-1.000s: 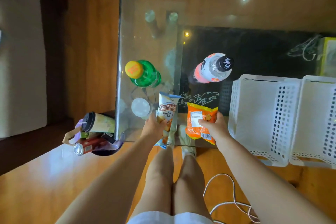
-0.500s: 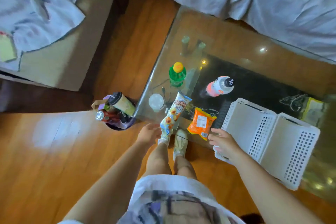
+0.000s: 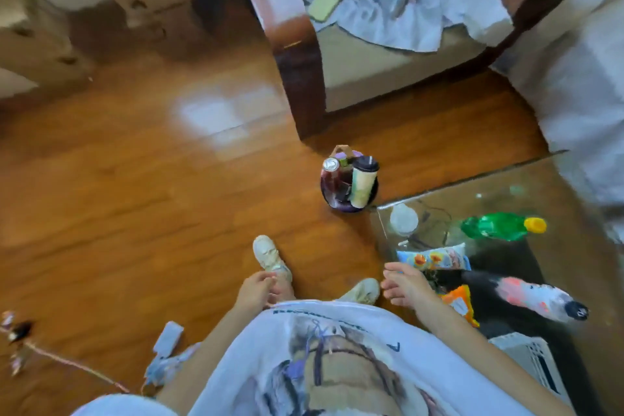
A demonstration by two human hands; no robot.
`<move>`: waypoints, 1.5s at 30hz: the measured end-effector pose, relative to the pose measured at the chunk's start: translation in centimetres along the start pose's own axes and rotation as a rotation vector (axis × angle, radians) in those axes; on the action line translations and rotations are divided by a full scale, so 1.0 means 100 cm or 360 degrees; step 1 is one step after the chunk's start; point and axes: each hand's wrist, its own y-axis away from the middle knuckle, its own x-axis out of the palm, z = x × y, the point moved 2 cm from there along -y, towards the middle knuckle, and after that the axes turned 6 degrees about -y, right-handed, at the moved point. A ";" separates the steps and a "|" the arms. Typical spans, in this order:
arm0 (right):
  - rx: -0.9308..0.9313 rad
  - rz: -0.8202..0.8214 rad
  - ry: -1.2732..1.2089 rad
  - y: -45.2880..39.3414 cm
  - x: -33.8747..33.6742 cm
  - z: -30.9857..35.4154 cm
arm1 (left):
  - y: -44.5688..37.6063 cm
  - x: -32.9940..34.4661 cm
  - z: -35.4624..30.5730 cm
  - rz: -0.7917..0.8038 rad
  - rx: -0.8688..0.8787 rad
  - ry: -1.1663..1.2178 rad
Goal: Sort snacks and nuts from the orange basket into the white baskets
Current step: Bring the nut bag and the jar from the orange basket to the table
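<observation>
Two snack packets lie on the glass table (image 3: 557, 186) at the right: a long blue-and-white packet (image 3: 435, 258) and an orange packet (image 3: 461, 302), partly hidden behind my right arm. My right hand (image 3: 405, 287) hangs just left of them by the table edge, fingers relaxed and holding nothing. My left hand (image 3: 256, 290) is lower left, over my leg, loosely curled and empty. A corner of a white basket (image 3: 533, 358) shows at the lower right. No orange basket is in view. The frame is blurred.
A green bottle (image 3: 499, 226) and a pink-and-white bottle (image 3: 540, 297) stand on the table. A small dark bin (image 3: 349, 203) holding a cup and a can sits on the wooden floor by the table corner. An armchair (image 3: 388, 44) with crumpled cloth stands behind.
Both hands let go of the packets, which now lie on the table. The hands drew back toward my body, and my view swung left toward the floor and armchair.
</observation>
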 end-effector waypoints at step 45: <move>-0.0640 0.0624 0.2053 -0.001 0.912 0.352 | -0.156 -0.597 0.110 -0.0728 -0.0871 0.2322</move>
